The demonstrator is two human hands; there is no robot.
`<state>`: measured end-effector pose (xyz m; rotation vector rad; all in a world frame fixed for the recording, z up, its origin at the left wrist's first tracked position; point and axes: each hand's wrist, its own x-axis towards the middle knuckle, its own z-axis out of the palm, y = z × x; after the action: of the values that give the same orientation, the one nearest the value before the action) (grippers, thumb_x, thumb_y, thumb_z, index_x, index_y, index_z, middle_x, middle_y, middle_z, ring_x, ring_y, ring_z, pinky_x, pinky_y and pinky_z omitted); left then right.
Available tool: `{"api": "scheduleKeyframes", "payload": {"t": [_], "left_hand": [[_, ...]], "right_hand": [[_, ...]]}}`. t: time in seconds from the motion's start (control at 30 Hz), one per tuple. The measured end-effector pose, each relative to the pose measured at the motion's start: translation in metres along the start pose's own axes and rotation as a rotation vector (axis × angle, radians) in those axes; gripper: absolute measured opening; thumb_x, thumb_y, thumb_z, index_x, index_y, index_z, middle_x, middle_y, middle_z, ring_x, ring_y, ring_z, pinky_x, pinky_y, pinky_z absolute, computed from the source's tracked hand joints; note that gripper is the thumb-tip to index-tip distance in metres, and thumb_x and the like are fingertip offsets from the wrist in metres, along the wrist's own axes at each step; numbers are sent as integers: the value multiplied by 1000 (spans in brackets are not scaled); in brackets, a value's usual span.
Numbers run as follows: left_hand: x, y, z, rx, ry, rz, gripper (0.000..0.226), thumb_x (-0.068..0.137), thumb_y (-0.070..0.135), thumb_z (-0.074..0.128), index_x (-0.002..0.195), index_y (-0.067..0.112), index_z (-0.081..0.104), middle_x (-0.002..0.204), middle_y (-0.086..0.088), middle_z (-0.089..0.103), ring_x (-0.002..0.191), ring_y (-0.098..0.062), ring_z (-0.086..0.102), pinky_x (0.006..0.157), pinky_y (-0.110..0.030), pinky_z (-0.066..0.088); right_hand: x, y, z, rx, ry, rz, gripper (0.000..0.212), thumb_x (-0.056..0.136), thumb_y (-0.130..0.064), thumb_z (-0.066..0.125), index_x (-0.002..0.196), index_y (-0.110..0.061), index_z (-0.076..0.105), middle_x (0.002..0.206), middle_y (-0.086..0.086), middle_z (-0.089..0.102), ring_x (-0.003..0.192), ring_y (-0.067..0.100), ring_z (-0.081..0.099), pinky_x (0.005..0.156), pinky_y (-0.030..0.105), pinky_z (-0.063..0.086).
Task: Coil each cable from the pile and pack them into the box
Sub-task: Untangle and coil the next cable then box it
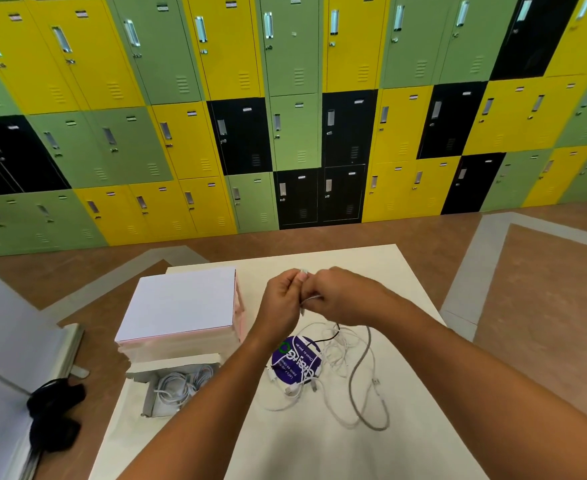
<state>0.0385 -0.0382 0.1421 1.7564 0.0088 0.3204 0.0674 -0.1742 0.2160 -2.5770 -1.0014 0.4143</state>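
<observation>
Over the pale worktop (320,455), right of the box (148,398), your left hand (283,301) and right hand (342,296) pinch a probably limp, light white cable (312,298) in curled fingers (294,282), best held near its plug.

Most of the white cable (312,298) is concealed inside the fingers of the left hand (281,299) and right hand (342,296), by which it is pinched. How it is wound cannot be told. The right side of the box (146,375) is covered by the left forearm (216,393). The print on the purple disc (290,362) is crossed by cables and only partly readable. The black object (54,414) at the left cannot be identified.
</observation>
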Motion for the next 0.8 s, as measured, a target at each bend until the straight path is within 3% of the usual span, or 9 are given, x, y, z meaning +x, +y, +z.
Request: {"api": "scheduleKeyframes", "payload": {"t": [0.13, 0.2, 0.27, 0.37, 0.5, 0.57, 0.7, 0.8], "left_hand": [[0, 4, -2, -46, -85, -95, 40, 109, 15, 37, 88, -7, 63, 71, -13, 64, 62, -12, 60, 60, -21, 45], [-2, 8, -3, -180, -156, -176, 41, 109, 16, 36, 86, -5, 63, 69, -15, 61, 61, -20, 61, 64, -28, 52], [-3, 12, -4, -334, -213, -255, 43, 108, 15, 36, 75, 3, 62, 62, -11, 50, 54, -21, 49, 62, -34, 54], [-4, 18, -3, -448, -235, -320, 50, 106, 13, 35, 62, 11, 60, 55, -4, 32, 48, -17, 33, 50, -28, 45], [-4, 18, -7, -489, -248, -362, 39, 105, 14, 36, 74, 2, 57, 52, 3, 22, 43, -9, 22, 46, -26, 37], [-5, 15, -8, -491, -284, -366, 40, 105, 15, 38, 74, 2, 60, 55, 0, 23, 45, -11, 25, 49, -27, 41], [-3, 15, -13, -480, -343, -408, 44, 106, 20, 45, 72, 9, 71, 61, -7, 44, 53, -16, 42, 60, -30, 52], [-3, 16, -15, -460, -326, -408, 41, 105, 22, 48, 75, 5, 70, 60, -6, 42, 53, -17, 42, 59, -29, 52]], "right_hand": [[0, 1, -11, 37, 130, 64, 10, 89, -28, 69, 84, -22, 75, 85, -4, 72, 80, 15, 65, 69, 32, 53], [2, 5, -13, 70, 226, 88, 14, 81, -32, 78, 79, -21, 70, 79, -5, 68, 75, 13, 63, 64, 31, 50], [4, 9, -12, 188, 268, 93, 21, 76, -31, 83, 80, -20, 66, 75, -5, 65, 68, 12, 60, 57, 30, 47], [5, 16, -7, 388, 241, 104, 24, 78, -29, 84, 92, -21, 66, 70, -3, 63, 60, 9, 55, 55, 27, 43], [6, 20, -3, 447, 160, 100, 19, 85, -34, 78, 87, -15, 73, 69, -1, 72, 63, 6, 63, 64, 28, 53], [5, 21, -3, 389, 146, 95, 19, 87, -34, 75, 85, -15, 72, 72, 0, 73, 66, 9, 64, 65, 29, 53], [5, 20, -6, 174, 136, 63, 18, 91, -37, 70, 89, -19, 70, 82, -2, 68, 77, 13, 63, 65, 30, 50], [5, 20, -9, 144, 132, 34, 19, 91, -38, 68, 88, -20, 68, 86, -3, 67, 83, 15, 61, 71, 35, 52]]}}
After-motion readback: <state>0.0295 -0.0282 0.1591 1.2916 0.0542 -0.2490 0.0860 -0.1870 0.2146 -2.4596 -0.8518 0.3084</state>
